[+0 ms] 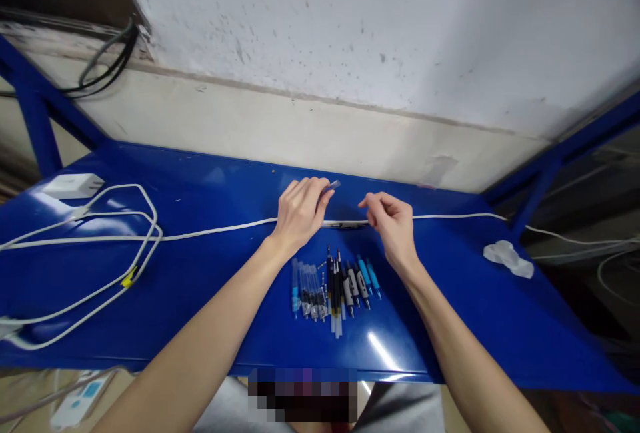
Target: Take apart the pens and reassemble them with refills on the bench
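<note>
Left hand (300, 214) pinching clear tube (330, 186) up off worktop (200, 300); right hand (393, 228) half-closed, grip unclear; pens (335, 284) lined just below hands, within easy reach.

The left hand (300, 213) hides most of a small clear piece (330, 186), while the dark item (346, 225) lying on the white cable (215, 236) is too small to identify. The markings on the pen parts (336, 286) are also too small to read. A pixelated patch (303, 396) blurs the view just past the near edge of the blue bench (200, 358), and the cable runs off the picture's left edge
</note>
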The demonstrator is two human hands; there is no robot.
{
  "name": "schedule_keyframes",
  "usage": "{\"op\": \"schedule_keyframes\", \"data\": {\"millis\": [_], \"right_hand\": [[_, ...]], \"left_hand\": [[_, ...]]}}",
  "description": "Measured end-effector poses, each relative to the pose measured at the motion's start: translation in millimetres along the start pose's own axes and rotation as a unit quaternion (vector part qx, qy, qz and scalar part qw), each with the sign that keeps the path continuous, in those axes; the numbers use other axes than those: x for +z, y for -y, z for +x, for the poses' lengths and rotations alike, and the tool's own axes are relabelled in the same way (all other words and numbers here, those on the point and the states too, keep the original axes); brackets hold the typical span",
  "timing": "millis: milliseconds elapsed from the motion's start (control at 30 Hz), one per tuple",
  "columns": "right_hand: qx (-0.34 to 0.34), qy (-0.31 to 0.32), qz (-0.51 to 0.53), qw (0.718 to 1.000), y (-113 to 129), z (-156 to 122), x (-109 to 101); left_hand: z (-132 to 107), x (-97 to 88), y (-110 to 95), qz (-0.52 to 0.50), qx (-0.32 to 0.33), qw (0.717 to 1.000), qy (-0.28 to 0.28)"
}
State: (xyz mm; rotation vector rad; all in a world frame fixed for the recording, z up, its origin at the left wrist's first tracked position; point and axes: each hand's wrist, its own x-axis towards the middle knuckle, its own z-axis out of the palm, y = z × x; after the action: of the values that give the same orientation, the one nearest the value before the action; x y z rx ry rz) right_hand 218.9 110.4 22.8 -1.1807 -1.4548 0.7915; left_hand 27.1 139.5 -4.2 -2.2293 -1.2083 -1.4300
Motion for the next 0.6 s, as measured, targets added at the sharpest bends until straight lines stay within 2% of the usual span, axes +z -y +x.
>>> {"op": "schedule_keyframes", "data": {"millis": [100,167,233,333,467,600], "right_hand": [[-0.058,0.175,-0.092,0.979,22,-25,-8],[-0.092,0.244,-0.17,0.95,31,-47,-11],[-0.097,0.259,-0.239,0.931,34,-68,-14],[-0.061,0.287,-0.25,0.923,30,-86,-19],[-0.031,0.335,-0.253,0.907,27,-89,-19],[-0.03,0.362,-0.274,0.89,32,-83,-15]], "left_hand": [[0,-0.5,2,0.003,0.002,1.0,0.001],[0,0.6,3,0.009,0.004,1.0,0.007],[0,2.3,2,0.011,0.002,1.0,0.016],[0,4.1,1,0.009,-0.007,1.0,0.023],[0,4.4,0,0.0,-0.004,1.0,0.018],[-1,4.9,0,0.004,-0.003,1.0,0.018]]}}
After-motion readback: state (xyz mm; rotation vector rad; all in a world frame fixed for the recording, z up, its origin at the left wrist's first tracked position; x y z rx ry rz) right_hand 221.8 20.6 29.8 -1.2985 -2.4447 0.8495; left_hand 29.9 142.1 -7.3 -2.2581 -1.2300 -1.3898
